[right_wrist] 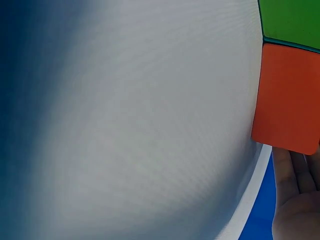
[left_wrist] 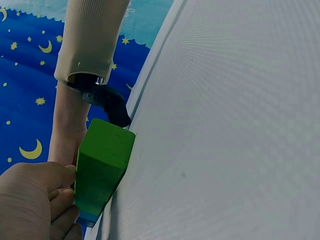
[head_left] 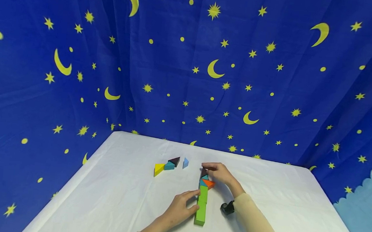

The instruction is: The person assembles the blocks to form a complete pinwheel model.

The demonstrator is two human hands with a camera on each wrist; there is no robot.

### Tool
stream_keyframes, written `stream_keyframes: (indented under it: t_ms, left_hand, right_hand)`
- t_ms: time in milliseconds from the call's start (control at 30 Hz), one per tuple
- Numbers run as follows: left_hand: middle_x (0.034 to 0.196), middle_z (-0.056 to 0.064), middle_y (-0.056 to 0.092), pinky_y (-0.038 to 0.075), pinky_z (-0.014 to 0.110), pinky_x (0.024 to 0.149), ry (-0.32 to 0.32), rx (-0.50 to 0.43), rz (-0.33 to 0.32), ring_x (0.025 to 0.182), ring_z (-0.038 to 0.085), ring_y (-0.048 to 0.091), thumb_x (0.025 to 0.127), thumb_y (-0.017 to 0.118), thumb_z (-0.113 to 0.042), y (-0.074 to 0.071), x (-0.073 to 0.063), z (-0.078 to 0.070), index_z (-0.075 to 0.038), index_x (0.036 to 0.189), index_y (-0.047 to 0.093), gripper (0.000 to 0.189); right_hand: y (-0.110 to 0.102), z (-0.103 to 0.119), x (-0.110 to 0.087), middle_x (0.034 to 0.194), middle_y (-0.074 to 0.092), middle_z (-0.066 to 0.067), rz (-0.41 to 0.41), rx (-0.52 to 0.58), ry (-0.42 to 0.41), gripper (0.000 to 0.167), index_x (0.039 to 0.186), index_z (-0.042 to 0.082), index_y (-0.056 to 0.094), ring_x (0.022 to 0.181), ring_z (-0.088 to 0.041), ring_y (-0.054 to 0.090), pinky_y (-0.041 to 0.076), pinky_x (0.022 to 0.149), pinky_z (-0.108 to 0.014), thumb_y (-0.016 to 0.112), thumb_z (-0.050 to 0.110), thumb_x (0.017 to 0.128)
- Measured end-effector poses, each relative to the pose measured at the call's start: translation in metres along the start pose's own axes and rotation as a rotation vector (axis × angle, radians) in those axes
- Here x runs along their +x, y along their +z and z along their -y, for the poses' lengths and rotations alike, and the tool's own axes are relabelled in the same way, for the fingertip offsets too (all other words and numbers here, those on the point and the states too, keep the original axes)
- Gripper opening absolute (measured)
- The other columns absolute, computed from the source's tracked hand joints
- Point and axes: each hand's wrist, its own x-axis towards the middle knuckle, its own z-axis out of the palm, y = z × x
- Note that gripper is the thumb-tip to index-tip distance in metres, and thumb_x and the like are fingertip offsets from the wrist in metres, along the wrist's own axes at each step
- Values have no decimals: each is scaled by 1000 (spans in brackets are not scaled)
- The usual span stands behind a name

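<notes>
A row of toy blocks runs away from the person on the white table. Nearest are two green blocks, end to end. Beyond them lie an orange triangular block, blue triangular pieces and a dark triangular block. My left hand rests against the left side of the green blocks, thumb and fingers spread apart; the left wrist view shows its fingertips on a green block. My right hand reaches round the row's far end, fingers by the dark block. Straight fingers show beyond the orange block in the right wrist view.
Left of the row at the back lie a yellow triangular block, a teal block, another dark block and a light blue piece. A black wrist device hangs by the right sleeve. Blue star-patterned cloth surrounds the table.
</notes>
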Motion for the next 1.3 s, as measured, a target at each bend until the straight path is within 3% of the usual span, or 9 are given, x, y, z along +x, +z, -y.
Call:
stream_keyframes:
  t_ms: [200,367,533,667,833,1000,1300]
  left_hand:
    - [122,8,62,43,36,100,-8,-4,9,116,23,55,86,68,-15,0,0,1,0,128,56,47]
    - [122,8,62,43,36,100,6,0,4,116,23,55,86,68,-14,0,0,0,1,128,56,47]
    - [122,8,61,43,35,100,5,-9,7,116,23,55,86,68,-14,1,1,-2,1,128,55,47]
    - [123,8,61,43,35,100,2,-4,9,116,23,55,86,68,-14,2,1,-1,1,129,55,47]
    - [123,8,61,43,36,100,-8,9,2,116,23,55,86,69,-14,1,0,1,0,129,55,47]
    - [122,8,62,43,36,100,-9,14,0,116,23,55,85,69,-14,-1,0,0,0,129,55,48]
    - [123,9,61,43,36,100,-8,8,12,116,24,55,86,68,-14,-2,0,-3,1,130,54,49]
  right_hand:
    - [4,-19,9,125,59,-14,-3,-27,-4,34,124,1,61,117,-30,53,44,97,-46,53,2,91]
    - [-1,4,0,123,59,-22,-14,16,-23,33,123,-7,58,115,-36,53,44,97,-49,51,-2,91]
    - [-8,26,-16,119,58,-28,-128,64,-57,29,120,-12,57,110,-41,55,48,93,-46,50,-3,93]
    - [-8,19,-28,119,58,-27,-217,110,-45,30,121,-11,57,109,-38,57,51,90,-37,54,2,94]
    - [3,7,-46,124,57,-22,-255,200,18,37,127,-4,56,110,-28,58,50,90,-32,60,13,93]
    - [16,16,-67,127,56,-20,-263,252,40,39,128,-3,55,111,-29,57,51,89,-34,60,11,92]
    - [43,27,-96,120,61,-19,-272,160,39,39,124,-1,59,104,-32,61,53,86,-33,66,12,88]
